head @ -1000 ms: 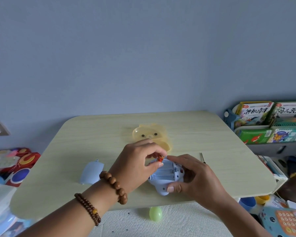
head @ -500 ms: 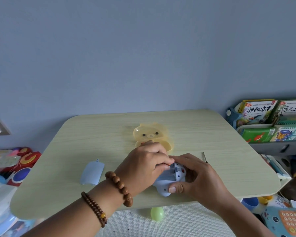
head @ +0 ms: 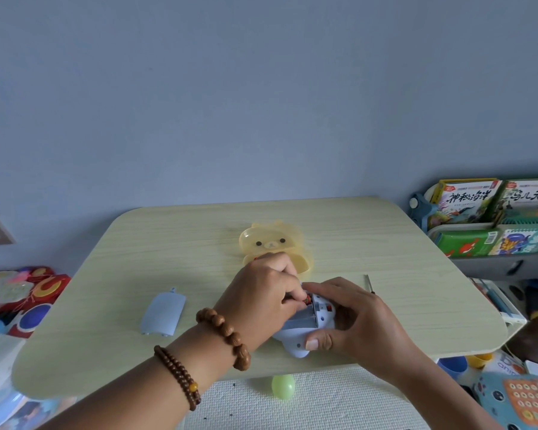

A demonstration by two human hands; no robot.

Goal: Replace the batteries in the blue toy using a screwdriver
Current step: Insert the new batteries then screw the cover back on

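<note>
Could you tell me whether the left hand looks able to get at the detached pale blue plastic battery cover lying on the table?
Probably yes: the pale blue plastic battery cover lies uncovered left of the left hand, though that hand is pinching a red battery.

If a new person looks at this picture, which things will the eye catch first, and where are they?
At the table's near edge, the left hand presses a red battery into the open blue toy, which the right hand steadies. Just behind them lies a yellow bear case. The toy's blue cover lies alone to the left.
</note>
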